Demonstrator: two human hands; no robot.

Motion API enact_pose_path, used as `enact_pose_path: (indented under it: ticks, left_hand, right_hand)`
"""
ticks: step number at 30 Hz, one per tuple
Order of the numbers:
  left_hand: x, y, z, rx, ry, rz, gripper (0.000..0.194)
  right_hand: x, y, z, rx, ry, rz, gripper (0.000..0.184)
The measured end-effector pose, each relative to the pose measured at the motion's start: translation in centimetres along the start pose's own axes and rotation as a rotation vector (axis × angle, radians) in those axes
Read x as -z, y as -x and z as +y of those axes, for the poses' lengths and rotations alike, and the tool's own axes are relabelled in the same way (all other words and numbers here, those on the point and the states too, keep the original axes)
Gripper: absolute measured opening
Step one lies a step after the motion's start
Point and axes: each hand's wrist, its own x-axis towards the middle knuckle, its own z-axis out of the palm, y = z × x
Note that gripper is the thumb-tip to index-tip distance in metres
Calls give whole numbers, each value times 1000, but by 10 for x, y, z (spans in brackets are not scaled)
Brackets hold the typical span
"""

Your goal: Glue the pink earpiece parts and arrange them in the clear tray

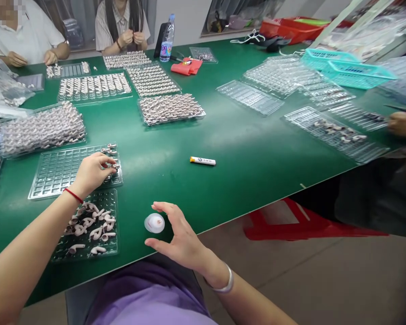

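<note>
My left hand rests on a clear grid tray, fingers pinched round a small pale earpiece part at the tray's right edge, where a few such parts sit in slots. Just below lies a second clear tray holding a loose heap of the same pale parts. My right hand hovers at the green table's near edge, fingers spread in an open curve beside a small white round cap, not gripping it.
Several filled trays of parts cover the far left of the green table. A white lighter lies mid-table. Empty clear trays, teal baskets, a water bottle. Two people sit opposite; another person's hand at right.
</note>
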Motion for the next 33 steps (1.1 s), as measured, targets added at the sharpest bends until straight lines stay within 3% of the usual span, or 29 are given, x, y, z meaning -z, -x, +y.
enact_pose_path:
  ticks: [4,7,10,13,20,27,33]
  left_hand:
    - [23,18,3,80,-19,23,35]
    - [40,41,3,171,-30,-143,28]
    - [49,63,3,219,-37,-345,24]
    - [49,76,2,203,-82,-424,28]
    - [40,89,-4,111,-170,-344,33]
    - [40,94,-2,64,-187,-395,28]
    - [46,97,10,120,-120,-223,26]
  right_hand:
    - [1,-2,-3,-15,46,-44,53]
    - [2,-4,-5,-6,44,-58,35]
    - [2,-4,-6,-2,47,-42,31]
    - [1,-5,-7,-4,58,-29,30]
    - [0,-5,-7,5,55,-17,30]
    - [-1,-7,-5,-26,40,-27,30]
    - [4,-6,-6,-49,-84,-11,37]
